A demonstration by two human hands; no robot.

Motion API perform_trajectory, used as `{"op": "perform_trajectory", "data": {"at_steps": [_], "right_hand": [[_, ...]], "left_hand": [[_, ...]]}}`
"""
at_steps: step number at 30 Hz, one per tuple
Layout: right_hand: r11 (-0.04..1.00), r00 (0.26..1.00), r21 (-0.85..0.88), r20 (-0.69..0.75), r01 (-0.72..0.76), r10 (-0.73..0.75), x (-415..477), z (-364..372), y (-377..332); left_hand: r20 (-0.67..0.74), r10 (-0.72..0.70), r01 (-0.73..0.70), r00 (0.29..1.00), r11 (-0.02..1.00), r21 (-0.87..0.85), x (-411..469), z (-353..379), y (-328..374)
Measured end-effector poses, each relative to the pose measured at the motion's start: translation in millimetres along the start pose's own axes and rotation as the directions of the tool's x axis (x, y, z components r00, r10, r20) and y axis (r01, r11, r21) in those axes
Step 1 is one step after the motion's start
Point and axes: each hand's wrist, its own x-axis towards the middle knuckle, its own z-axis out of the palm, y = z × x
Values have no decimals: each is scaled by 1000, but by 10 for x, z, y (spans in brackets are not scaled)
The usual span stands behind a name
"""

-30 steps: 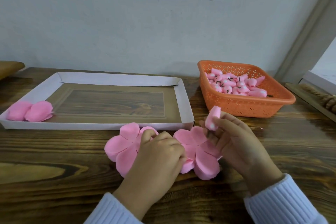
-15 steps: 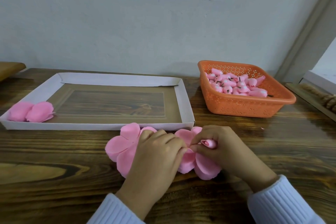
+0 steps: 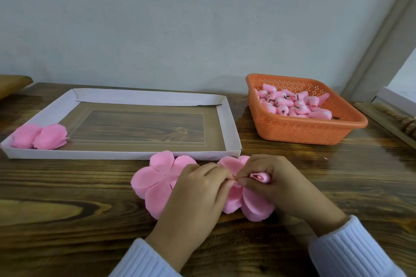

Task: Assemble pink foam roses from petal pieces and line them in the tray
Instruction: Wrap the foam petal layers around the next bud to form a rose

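Two flat pink foam petal pieces lie on the wooden table in front of the white tray (image 3: 229, 119): a left piece (image 3: 153, 180) and a right piece (image 3: 252, 207). My right hand (image 3: 279, 184) grips a small pink rose bud (image 3: 261, 177) over the right piece. My left hand (image 3: 198, 195) lies across both pieces, its fingertips pinching the right piece's centre beside the bud. Two finished pink roses (image 3: 40, 136) sit in the tray's near left corner.
An orange perforated basket (image 3: 299, 130) holding several pink buds stands at the right, behind my hands. A wooden ledge (image 3: 387, 119) runs along the far right. The grey wall rises behind the table.
My right hand has brought the bud down from above onto the right petal piece. My left hand's fingers have closed in to meet it at the centre.
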Motion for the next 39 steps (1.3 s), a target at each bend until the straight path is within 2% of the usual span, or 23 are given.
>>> {"op": "perform_trajectory", "data": {"at_steps": [5,11,14,17,19,20,21,22,24,26,27,29,31,33,35,37,39], "right_hand": [[998,1000,-52,21,22,-20,-3,13,1],[990,999,-131,-13,49,-52,-2,19,-37],[989,995,-143,-91,37,-51,-10,17,-32],[998,974,-56,-224,-35,22,-13,-5,-34],[998,940,17,-334,-68,70,-9,-25,-36],[995,920,61,-382,-75,92,-6,-33,-43],[992,898,109,-426,-71,111,0,-40,-57],[987,875,148,-468,-55,119,5,-49,-77],[984,845,176,-527,-1,95,16,-57,-138],[986,856,149,-517,73,15,17,-42,-226],[987,873,114,-486,112,-43,15,-25,-273],[984,913,-7,-373,176,-166,8,30,-343],[967,944,-123,-218,223,-246,7,97,-380],[950,952,-178,-118,258,-281,5,142,-396],[957,950,-155,-158,246,-270,2,153,-393],[981,942,11,-281,193,-182,-5,136,-384],[941,932,311,-361,131,-10,-1,115,-371]], "left_hand": [[22,-128,129,992,977,-168,-11,49,-6],[7,-148,146,989,968,-206,-22,61,16],[-64,-137,127,989,983,-134,-19,41,35],[-197,-126,113,972,991,-79,1,8,42],[-249,-154,118,956,981,-155,-14,37,18],[-227,-211,151,951,955,-256,-17,45,13],[-150,-288,207,946,891,-405,-11,52,15],[-31,-362,281,932,772,-570,-1,58,28],[237,-375,389,896,408,-826,9,82,44],[379,-264,406,887,54,-912,40,110,58],[402,-208,397,892,-69,-915,89,103,101],[448,-206,398,870,-243,-885,147,98,144],[499,-273,394,822,-359,-846,150,98,118],[549,-150,410,822,-513,-754,111,51,121],[554,-117,415,824,-541,-731,65,9,111],[539,-86,414,838,-544,-730,54,0,74],[535,-141,400,833,-513,-759,82,-13,93]]}}
